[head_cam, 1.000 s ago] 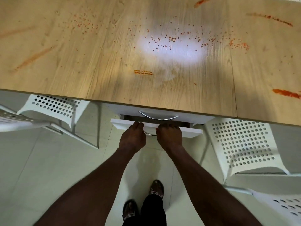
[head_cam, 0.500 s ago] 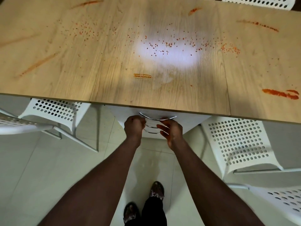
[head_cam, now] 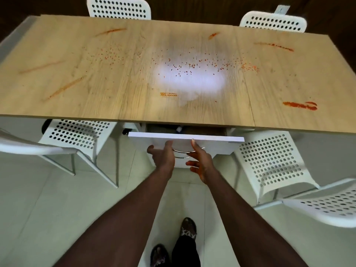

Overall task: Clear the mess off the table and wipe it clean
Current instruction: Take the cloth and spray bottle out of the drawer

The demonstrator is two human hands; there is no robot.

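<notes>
Top drawer [head_cam: 212, 143] now stands slid out under the table [head_cam: 77, 105]; half a second ago both drawers were closed. Left hand [head_cam: 161, 158] sits at the left end of the chrome handle [head_cam: 182, 151], fingers hidden, so I can't tell its grip. Right hand [head_cam: 201, 163] is spread open, index tip on the drawer front's top edge, holding nothing. Drawer contents dark, no cloth identifiable. Mess lies on the tabletop: loose red grains [head_cam: 192, 66] mid-table, likely light and quick to scatter; red smears [head_cam: 299, 105] look sticky, probably needing a damp cloth.

Left hand [head_cam: 162, 158] and right hand [head_cam: 201, 161] at the open drawer [head_cam: 221, 144]
</notes>
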